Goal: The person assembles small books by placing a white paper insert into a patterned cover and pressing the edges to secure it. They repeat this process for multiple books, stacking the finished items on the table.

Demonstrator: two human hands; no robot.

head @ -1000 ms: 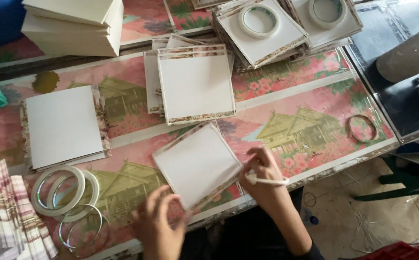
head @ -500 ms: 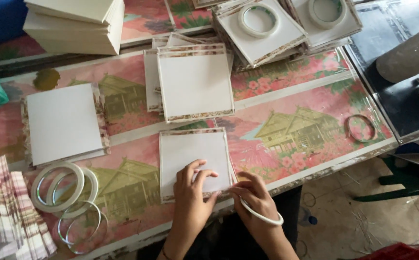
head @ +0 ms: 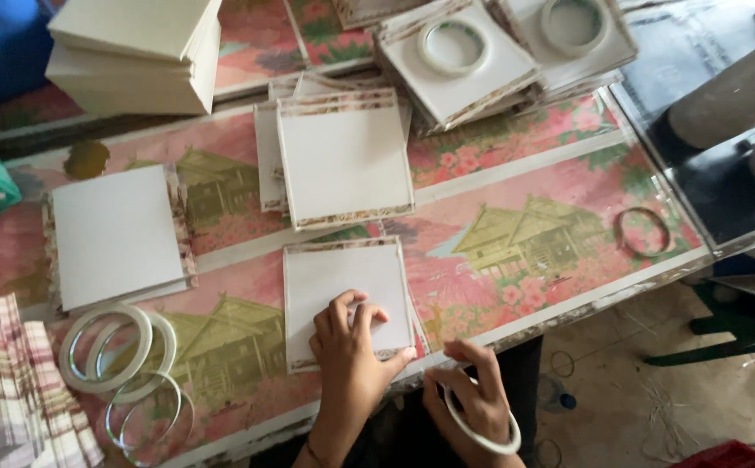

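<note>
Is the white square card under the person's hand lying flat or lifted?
Flat: the white square card lies on the table, left hand pressing it.

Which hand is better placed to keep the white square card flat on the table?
Left. The left hand already lies flat on the white square card, while the right hand is off the table edge holding a tape ring.

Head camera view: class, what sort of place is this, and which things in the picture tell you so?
Probably a small craft or packaging workbench. Stacks of white square boards sit on the patterned table, tape rolls lie nearby, the left hand presses one square card, and the right hand holds a tape ring.
</note>
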